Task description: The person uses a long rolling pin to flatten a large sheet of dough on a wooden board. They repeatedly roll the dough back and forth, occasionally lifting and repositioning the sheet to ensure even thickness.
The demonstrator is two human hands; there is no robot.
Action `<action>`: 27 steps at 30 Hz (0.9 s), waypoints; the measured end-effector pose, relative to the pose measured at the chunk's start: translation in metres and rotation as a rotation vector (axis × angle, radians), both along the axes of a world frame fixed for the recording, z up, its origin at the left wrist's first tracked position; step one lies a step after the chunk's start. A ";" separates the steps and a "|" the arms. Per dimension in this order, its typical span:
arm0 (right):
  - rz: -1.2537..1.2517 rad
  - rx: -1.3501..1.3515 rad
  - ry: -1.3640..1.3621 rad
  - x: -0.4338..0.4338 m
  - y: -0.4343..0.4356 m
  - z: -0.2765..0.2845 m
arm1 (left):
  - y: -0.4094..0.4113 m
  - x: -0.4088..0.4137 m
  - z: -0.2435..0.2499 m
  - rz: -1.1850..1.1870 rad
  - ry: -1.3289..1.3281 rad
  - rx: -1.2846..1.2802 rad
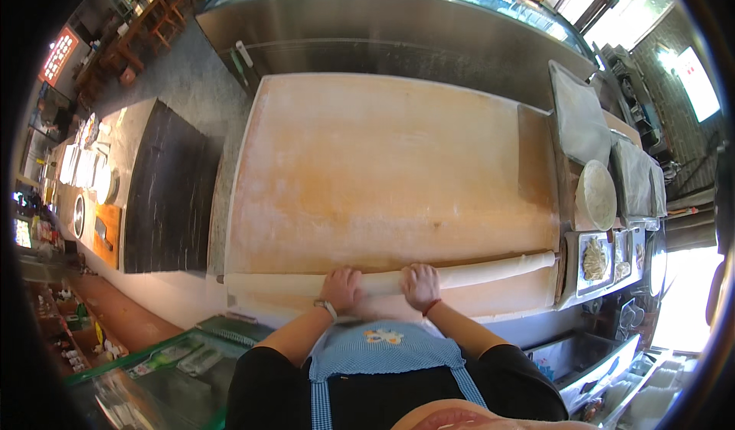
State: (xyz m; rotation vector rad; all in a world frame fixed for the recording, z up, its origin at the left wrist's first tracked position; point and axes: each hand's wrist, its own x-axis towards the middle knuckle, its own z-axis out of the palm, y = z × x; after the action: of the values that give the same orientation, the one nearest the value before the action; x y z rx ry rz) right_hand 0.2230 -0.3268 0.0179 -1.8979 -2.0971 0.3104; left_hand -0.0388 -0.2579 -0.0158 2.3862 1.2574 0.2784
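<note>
A long pale roll of dough (488, 270) lies along the near edge of a floured wooden work board (367, 160). It appears wound on a rolling pin, whose dark tip (220, 279) pokes out at the left. My left hand (343, 289) curls over the roll just left of its middle. Gripping it a short way to the right is my right hand (421, 286). The fingers of both hands bend over the far side, and my body hides part of the board's near edge.
On the right stand a pale bowl (597, 195), covered trays (581, 114) and a tray of noodle-like dough (595, 260). A steel-sided display counter (396, 33) runs behind the board. To the left, a cleaver (103, 233) rests on a cutting board (116, 223).
</note>
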 end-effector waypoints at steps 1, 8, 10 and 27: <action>0.084 0.131 0.019 -0.009 -0.031 0.006 | -0.035 -0.002 0.010 -0.043 0.036 0.178; 0.171 0.072 -0.506 0.033 0.063 -0.076 | 0.050 0.023 -0.006 0.056 0.119 -0.004; 0.033 -0.193 -0.361 0.020 0.095 -0.001 | 0.073 0.015 0.002 0.121 0.027 -0.060; -0.057 0.246 -0.272 0.099 0.156 -0.045 | 0.193 -0.013 -0.001 0.096 0.038 0.389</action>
State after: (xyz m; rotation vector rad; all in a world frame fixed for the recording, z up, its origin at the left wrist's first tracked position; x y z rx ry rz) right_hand 0.3217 -0.1707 -0.0271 -1.9341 -2.1232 -0.2216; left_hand -0.0516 -0.0653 -0.0172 2.6642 1.4478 0.5534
